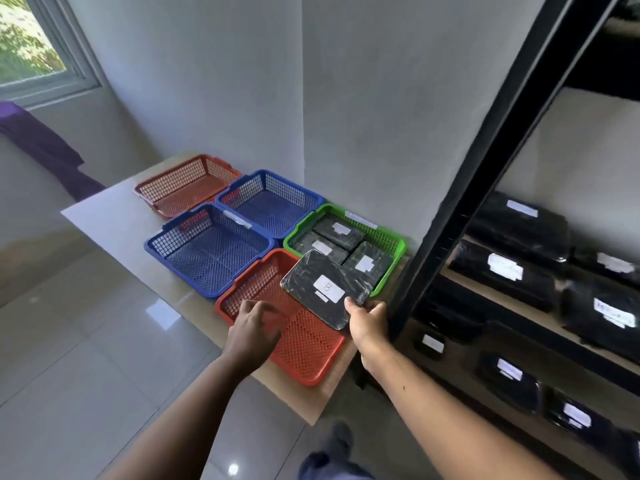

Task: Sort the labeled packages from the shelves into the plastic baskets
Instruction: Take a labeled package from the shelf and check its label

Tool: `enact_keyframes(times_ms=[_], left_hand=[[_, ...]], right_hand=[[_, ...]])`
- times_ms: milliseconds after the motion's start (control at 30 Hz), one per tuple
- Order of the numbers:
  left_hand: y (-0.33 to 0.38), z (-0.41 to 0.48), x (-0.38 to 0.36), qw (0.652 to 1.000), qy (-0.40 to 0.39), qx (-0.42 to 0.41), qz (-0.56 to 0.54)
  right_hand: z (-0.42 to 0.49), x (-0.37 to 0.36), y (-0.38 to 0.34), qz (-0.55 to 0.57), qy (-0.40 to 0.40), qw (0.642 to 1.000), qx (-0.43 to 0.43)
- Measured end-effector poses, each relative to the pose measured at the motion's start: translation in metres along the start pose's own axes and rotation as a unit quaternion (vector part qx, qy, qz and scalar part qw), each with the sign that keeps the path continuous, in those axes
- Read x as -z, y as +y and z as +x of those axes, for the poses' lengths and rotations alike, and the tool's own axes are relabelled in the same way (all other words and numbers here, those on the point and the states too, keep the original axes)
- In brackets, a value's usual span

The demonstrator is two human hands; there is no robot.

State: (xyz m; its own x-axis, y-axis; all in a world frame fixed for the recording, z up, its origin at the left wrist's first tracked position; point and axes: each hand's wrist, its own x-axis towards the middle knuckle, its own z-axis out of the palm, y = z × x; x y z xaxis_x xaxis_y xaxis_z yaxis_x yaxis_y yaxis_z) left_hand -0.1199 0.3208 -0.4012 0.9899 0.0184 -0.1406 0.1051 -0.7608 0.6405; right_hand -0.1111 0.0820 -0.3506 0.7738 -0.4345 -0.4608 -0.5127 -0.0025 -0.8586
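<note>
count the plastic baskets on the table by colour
red baskets: 2
blue baskets: 2
green basket: 1
total: 5

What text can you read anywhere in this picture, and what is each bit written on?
"B": white label on the black package that the right hand holds.
Small strip below that label: too small to read.
Labels on the packages in the green basket: blurred, unreadable.
Labels on the shelf packages: blurred, unreadable.
Tags on the blue basket and green basket rims: unreadable.
</note>
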Motion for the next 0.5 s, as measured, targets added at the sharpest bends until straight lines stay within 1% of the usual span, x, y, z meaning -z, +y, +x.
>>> enact_keyframes(times_ms=[133, 267, 500], left_hand=[[-0.017, 0.033, 0.009, 0.998, -0.003, 0.017, 0.056], [-0.021, 0.063, 0.014, 0.994, 0.010, 0.049, 0.093], [-0.038, 0.108, 0.012, 0.991, 0.035, 0.038, 0.127]], right_hand=[[0.027, -0.043, 0.016, -0.030, -0.029, 0.998, -0.055], [0.050, -0.069, 0.033, -0.080, -0.059, 0.990, -0.102], [0.078, -0.092, 0.060, -0.107, -0.069, 0.977, -0.170]])
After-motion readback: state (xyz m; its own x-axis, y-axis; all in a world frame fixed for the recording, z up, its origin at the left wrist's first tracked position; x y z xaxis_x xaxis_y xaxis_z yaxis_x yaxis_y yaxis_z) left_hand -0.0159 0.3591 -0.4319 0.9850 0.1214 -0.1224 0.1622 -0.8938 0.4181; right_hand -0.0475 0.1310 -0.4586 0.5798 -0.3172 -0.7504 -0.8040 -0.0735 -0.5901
